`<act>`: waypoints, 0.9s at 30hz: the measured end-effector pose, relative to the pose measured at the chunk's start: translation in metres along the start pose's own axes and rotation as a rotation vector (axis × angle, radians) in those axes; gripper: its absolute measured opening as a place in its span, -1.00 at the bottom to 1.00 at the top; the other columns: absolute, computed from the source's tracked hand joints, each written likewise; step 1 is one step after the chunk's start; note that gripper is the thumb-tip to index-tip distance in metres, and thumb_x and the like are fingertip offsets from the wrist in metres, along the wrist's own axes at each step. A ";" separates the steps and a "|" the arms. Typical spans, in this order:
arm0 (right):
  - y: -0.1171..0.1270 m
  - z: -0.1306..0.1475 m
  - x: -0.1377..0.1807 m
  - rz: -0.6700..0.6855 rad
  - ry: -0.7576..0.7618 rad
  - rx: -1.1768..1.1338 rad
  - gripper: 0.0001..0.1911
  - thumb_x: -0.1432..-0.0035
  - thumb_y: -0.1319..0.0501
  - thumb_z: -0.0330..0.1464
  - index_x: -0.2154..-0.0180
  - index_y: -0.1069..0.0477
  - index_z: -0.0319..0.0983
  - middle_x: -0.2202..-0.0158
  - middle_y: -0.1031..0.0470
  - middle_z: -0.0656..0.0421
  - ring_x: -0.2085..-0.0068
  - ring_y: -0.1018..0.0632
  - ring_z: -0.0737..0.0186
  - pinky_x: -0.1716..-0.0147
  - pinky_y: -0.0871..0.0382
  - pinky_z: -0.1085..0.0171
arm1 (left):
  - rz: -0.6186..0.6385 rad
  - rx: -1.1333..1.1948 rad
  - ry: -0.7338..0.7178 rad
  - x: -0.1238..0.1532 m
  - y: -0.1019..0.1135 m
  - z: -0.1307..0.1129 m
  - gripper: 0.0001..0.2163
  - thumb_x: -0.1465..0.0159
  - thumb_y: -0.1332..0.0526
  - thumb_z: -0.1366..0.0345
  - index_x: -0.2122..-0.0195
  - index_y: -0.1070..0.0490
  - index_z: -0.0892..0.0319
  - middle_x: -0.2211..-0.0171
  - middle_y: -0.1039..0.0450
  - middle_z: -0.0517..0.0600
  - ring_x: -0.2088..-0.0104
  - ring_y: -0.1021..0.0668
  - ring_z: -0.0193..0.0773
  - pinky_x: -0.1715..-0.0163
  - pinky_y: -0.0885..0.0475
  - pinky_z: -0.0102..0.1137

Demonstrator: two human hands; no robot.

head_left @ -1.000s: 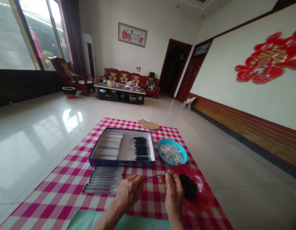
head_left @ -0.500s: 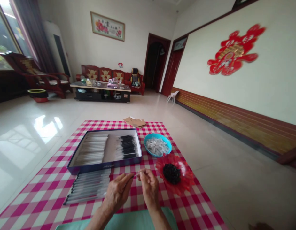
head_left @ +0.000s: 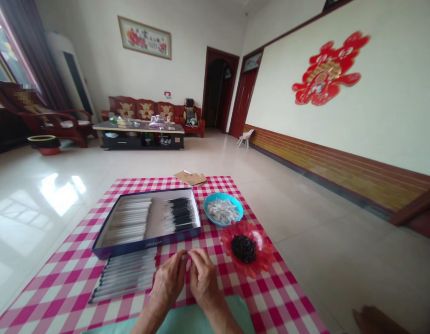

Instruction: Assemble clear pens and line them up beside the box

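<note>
My left hand (head_left: 168,279) is closed in a pinch, and the end of a thin pale tube (head_left: 151,293) pokes out at its wrist side. Its fingertips meet those of my right hand (head_left: 204,278), also pinched, around something too small to make out. Left of my hands lies a row of clear pen barrels (head_left: 122,273) with dark ends. Behind them, a shallow dark-blue box (head_left: 173,238) holds white tubes (head_left: 127,220) and a pile of black pen refills (head_left: 181,213) with pale tips.
On the checked tablecloth (head_left: 58,278) a red petal-edged bowl (head_left: 263,260) holds small black pieces, right of my hands. Behind it stands a blue bowl (head_left: 208,218) of whitish pieces. Brown cardboard (head_left: 190,178) lies at the far edge. Green cloth (head_left: 187,320) is beneath my forearms.
My right hand has moved in against my left, so the fingertips now meet. The view has turned a little to the right, shifting the scene left.
</note>
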State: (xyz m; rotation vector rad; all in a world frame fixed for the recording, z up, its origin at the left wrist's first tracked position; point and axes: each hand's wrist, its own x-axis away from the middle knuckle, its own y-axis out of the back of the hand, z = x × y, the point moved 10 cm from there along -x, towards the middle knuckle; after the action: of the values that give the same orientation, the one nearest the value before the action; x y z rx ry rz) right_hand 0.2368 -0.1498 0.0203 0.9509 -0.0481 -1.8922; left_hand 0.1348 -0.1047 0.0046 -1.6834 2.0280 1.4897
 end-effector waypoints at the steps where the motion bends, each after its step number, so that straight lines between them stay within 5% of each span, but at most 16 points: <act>1: -0.003 0.002 0.000 0.033 0.008 0.040 -0.58 -0.17 0.05 -0.57 0.00 -0.38 -0.22 0.12 -0.46 0.03 0.07 -0.49 0.17 0.07 -0.41 0.20 | 0.006 -0.001 0.008 0.000 0.000 0.001 -0.79 -0.36 0.03 0.28 0.14 -0.36 0.15 0.35 -0.57 0.00 0.42 -0.61 -0.28 0.44 -0.47 -0.48; 7: 0.001 0.007 -0.009 0.147 -0.051 0.203 -0.54 -0.14 0.03 -0.60 -0.05 -0.31 -0.25 0.09 -0.43 0.02 0.06 -0.48 0.14 0.06 -0.41 0.19 | 0.009 0.010 0.014 0.001 -0.002 0.005 -0.80 -0.35 0.00 0.27 0.14 -0.37 0.16 0.33 -0.57 0.01 0.39 -0.61 -0.26 0.41 -0.49 -0.45; 11: 0.049 -0.017 -0.028 0.112 -0.126 0.356 -0.68 -0.16 -0.01 -0.53 0.10 -0.41 -0.26 0.20 -0.46 0.03 0.16 -0.50 0.14 0.13 -0.41 0.19 | 0.022 0.033 0.003 0.004 -0.006 0.003 -0.82 -0.35 -0.01 0.29 0.15 -0.37 0.14 0.32 -0.57 -0.01 0.38 -0.61 -0.27 0.39 -0.49 -0.47; 17: 0.116 -0.090 -0.029 0.203 -0.269 0.574 -0.74 -0.03 -0.11 -0.55 0.28 -0.51 -0.25 0.30 -0.53 0.05 0.26 -0.55 0.15 0.22 -0.41 0.25 | 0.067 0.065 0.007 0.008 -0.015 -0.001 -0.83 -0.35 -0.02 0.29 0.16 -0.38 0.12 0.33 -0.57 -0.02 0.37 -0.61 -0.29 0.38 -0.49 -0.49; 27: 0.119 -0.108 -0.021 0.216 -0.303 0.635 -0.83 0.05 -0.15 -0.52 0.52 -0.49 -0.23 0.44 -0.53 0.08 0.35 -0.54 0.16 0.30 -0.36 0.27 | 0.072 0.125 -0.017 0.008 -0.013 -0.017 -0.83 -0.36 0.00 0.30 0.19 -0.38 0.11 0.38 -0.56 -0.04 0.42 -0.60 -0.30 0.42 -0.49 -0.51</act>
State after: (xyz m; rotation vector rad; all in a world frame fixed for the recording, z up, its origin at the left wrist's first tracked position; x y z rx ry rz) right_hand 0.3982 -0.1570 0.0068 1.0039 -0.9404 -1.8262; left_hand 0.1502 -0.1214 0.0005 -1.5616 2.1451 1.3618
